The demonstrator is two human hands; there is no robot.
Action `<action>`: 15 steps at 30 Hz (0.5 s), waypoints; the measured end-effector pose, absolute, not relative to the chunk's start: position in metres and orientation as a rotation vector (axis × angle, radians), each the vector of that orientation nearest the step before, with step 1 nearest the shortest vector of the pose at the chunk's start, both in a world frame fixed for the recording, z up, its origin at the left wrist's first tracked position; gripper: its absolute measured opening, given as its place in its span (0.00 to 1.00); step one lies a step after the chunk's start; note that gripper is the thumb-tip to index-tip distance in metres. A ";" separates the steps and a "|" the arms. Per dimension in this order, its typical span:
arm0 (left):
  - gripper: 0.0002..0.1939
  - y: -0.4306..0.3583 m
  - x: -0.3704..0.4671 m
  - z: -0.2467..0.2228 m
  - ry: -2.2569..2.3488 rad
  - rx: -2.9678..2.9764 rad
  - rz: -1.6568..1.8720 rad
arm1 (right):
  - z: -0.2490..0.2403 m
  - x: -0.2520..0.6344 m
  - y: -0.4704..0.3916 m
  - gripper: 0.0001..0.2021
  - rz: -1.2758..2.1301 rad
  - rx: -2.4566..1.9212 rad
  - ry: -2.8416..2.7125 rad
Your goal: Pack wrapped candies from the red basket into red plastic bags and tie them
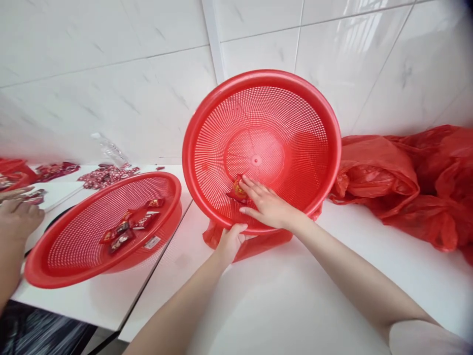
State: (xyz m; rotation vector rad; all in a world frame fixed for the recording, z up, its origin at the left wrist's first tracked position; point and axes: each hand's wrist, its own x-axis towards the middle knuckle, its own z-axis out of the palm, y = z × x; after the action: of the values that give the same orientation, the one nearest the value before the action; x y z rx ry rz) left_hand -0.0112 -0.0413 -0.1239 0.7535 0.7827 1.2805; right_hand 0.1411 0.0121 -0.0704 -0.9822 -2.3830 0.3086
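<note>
A large red mesh basket [262, 79] is tilted up, its open side facing me. My left hand [232, 241] grips its lower rim, the thumb over the edge. Inside the basket my right hand [266, 203] lies with its fingers apart over a small red packet [237, 191] near the lower wall, partly covering it. Whether the fingers press on the packet cannot be made out. Beneath the rim, red plastic [264, 246] shows, partly hidden by the basket.
At the left stands another red basket [168, 217] with several packets. Another person's hands [18, 217] are beside it. Red bags [384, 167] lie at the right. A clear bottle [111, 150] and small wrappers [105, 176] are near the tiled wall.
</note>
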 end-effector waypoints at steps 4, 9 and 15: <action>0.28 -0.037 -0.017 -0.126 0.824 0.784 1.303 | -0.079 0.135 0.010 0.37 0.395 -1.007 -2.465; 0.25 -0.032 -0.025 -0.123 0.828 0.859 1.317 | -0.074 0.138 0.009 0.33 0.514 -0.914 -2.508; 0.25 -0.027 -0.031 -0.125 0.801 0.839 1.358 | -0.065 0.143 0.013 0.18 0.574 -0.801 -2.474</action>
State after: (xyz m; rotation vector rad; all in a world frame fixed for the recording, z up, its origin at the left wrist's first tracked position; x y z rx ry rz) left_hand -0.0305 -0.0268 -0.1253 0.8390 0.8013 1.3583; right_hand 0.1426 0.0126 -0.0655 -0.8006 -2.4742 0.5739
